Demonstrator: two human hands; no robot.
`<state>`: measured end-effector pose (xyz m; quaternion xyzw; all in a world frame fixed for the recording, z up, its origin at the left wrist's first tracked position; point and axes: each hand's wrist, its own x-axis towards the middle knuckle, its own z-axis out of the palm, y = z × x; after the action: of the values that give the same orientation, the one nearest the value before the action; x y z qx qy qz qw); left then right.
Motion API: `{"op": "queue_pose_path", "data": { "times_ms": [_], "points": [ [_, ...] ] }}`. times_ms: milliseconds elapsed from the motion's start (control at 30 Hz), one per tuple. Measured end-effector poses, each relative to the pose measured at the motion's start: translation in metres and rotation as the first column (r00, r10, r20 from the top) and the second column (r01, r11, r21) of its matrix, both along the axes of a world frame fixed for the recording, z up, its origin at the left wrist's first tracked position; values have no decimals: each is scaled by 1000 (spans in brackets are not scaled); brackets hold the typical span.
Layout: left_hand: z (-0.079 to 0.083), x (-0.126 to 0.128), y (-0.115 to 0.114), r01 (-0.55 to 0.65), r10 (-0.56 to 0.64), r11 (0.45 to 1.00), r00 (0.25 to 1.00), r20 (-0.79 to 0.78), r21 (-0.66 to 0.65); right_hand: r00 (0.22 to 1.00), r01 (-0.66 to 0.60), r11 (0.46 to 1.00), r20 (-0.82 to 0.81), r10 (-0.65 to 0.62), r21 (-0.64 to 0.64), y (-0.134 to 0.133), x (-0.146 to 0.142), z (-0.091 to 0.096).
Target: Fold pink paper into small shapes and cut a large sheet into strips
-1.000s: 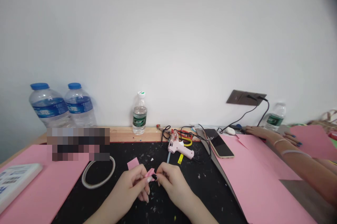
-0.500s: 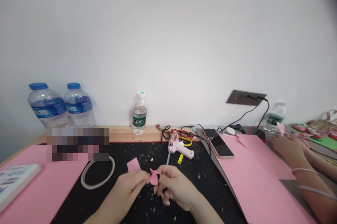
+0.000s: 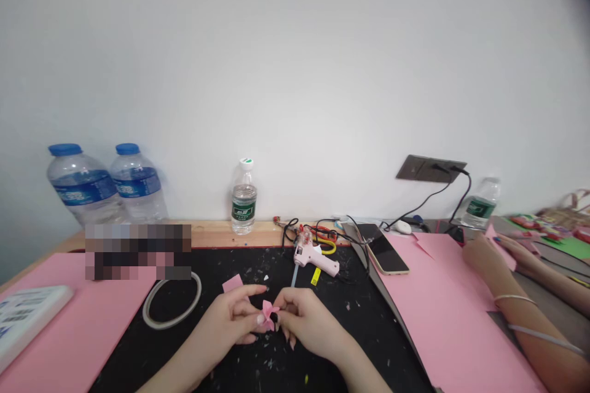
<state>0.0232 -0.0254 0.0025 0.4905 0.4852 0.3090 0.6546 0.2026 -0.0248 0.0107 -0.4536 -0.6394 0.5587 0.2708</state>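
A small folded piece of pink paper [image 3: 267,312], with points spreading like petals, is held between my two hands above the black mat [image 3: 221,356]. My left hand [image 3: 228,322] grips its left side with thumb and fingers, the index finger lifted off. On the other side, my right hand [image 3: 311,322] pinches the paper between thumb and index finger. A flat pink paper square [image 3: 232,283] lies just behind my left hand, partly hidden by it. Beyond my right hand rests a pale pink glue gun [image 3: 318,258] with a glue stick [image 3: 294,275] poking out.
A roll of tape [image 3: 146,310] lies left, near pink sheets [image 3: 124,301] and a white box [image 3: 34,322]. Water bottles [image 3: 243,202] stand along the wall. Right are a phone [image 3: 383,250], cables [image 3: 327,245], more pink sheets [image 3: 428,313] and another person's hands [image 3: 483,258] holding pink paper.
My left index finger has lifted away from the folded paper, which now shows more spread points. At the right, the other person's hands have shifted with their pink paper.
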Motion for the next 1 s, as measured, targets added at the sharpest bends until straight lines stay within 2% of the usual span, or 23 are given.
{"op": "queue_pose_path", "data": {
  "times_ms": [133,233,333,567,733,900,1000],
  "points": [
    [1,0,-1,57,-56,998,997,-48,16,988,-15,985,156,-13,172,-2,-1,0],
    [0,-1,-3,55,-53,998,997,-61,39,967,-24,932,244,-70,362,-3,-2,1],
    [-1,-1,-2,16,-14,999,998,-62,38,951,-30,885,286,-117,464,-3,-4,2],
    [3,0,1,-18,19,1000,997,-72,15,958,-73,875,277,-72,478,-4,-2,6],
    [1,1,-1,25,-25,999,1000,-9,38,944,-65,826,303,-132,560,-5,-3,5],
    [-2,2,-2,79,-80,996,997,6,39,936,-32,836,310,-168,548,-5,-4,0],
    [0,2,-2,64,-64,998,998,9,11,939,10,845,285,-191,534,-4,-4,-2]
  ]
}}
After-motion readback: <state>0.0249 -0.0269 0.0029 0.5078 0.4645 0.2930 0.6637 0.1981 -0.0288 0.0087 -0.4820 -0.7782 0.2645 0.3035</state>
